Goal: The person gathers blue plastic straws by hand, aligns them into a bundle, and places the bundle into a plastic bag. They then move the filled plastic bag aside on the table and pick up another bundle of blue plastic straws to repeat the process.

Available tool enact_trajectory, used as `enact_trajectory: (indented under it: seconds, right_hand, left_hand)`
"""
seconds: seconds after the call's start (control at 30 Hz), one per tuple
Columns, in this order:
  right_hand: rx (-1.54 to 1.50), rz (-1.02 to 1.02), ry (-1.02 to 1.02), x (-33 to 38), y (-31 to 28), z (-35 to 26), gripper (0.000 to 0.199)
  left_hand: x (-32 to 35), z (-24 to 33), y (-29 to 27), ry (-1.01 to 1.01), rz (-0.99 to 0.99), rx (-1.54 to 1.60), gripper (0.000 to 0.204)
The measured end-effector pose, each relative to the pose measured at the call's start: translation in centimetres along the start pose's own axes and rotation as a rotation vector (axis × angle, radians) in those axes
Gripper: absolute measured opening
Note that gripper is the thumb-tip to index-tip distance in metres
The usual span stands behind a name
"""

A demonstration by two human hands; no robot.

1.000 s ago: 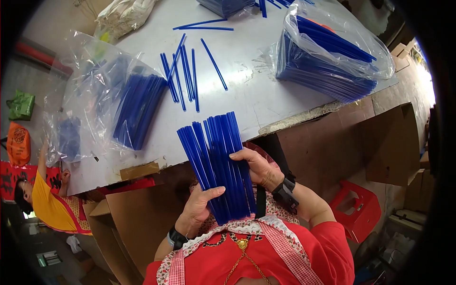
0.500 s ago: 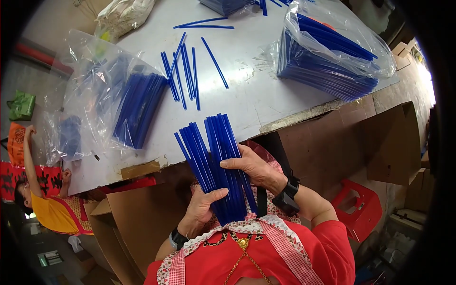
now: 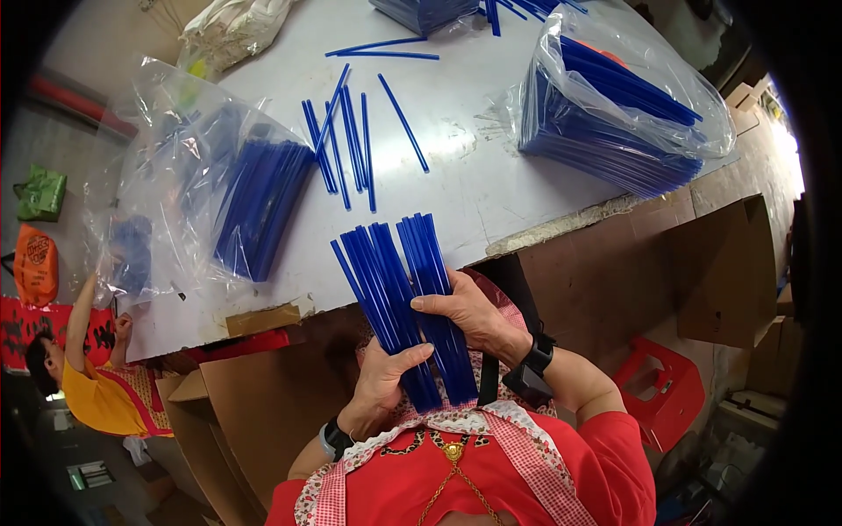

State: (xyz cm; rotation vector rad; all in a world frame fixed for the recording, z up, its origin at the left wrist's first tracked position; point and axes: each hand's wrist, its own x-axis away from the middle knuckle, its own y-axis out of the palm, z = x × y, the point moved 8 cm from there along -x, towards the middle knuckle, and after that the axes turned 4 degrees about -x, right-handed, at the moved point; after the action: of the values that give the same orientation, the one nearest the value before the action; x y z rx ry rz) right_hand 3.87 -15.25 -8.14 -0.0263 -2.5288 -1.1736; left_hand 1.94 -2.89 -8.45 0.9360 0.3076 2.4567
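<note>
A fanned bundle of long blue sticks (image 3: 396,272) is held over the front edge of the white table (image 3: 491,188). My left hand (image 3: 383,379) grips the bundle's lower end from underneath. My right hand (image 3: 465,314) lies across the sticks from the right, thumb on top. Several loose blue sticks (image 3: 351,145) lie on the table just beyond the bundle.
A clear bag with blue sticks (image 3: 254,210) lies at the left; a fuller clear bag (image 3: 614,114) at the right. Cardboard boxes (image 3: 237,412) stand under the table. A red stool (image 3: 662,390) is at the right. Another person in yellow (image 3: 83,386) sits at the far left.
The bundle has shifted slightly left and its sticks have fanned into two groups. My right hand has slid down across them.
</note>
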Motion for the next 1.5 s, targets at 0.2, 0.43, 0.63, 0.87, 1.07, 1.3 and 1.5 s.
enact_trajectory:
  seconds: [0.2,0.43,0.63,0.87,1.07,1.3,1.5]
  right_hand:
    - [0.023,0.016,-0.044,-0.8,0.1,-0.8,0.037]
    - [-0.366,-0.024,-0.049,-0.4,-1.7,-1.9,0.033]
    - [-0.445,0.01,-0.026,0.4,-2.0,-2.1,0.04]
    - [-0.672,-0.019,-0.071,0.2,-2.4,-2.9,0.048]
    - [-0.644,-0.036,0.0,0.6,-2.6,-0.6,0.05]
    - [-0.542,-0.088,0.008,1.0,-2.0,0.2,0.056]
    - [-0.474,-0.11,-0.01,1.3,-1.4,0.2,0.063]
  left_hand:
    - [-1.1,1.9,0.6,0.05,0.034,0.067,0.045]
    - [-10.4,16.8,-1.4,0.465,0.178,-0.35,0.031]
    - [-15.8,24.6,-4.5,0.639,0.412,-0.629,0.029]
    - [-7.8,9.5,0.9,0.126,-0.038,-0.255,0.033]
    - [-2.0,0.2,0.8,-0.111,-0.083,-0.116,0.038]
    - [0.0,0.4,0.1,-0.085,-0.108,-0.016,0.043]
    - [1.3,0.5,-0.7,-0.073,-0.095,0.025,0.045]
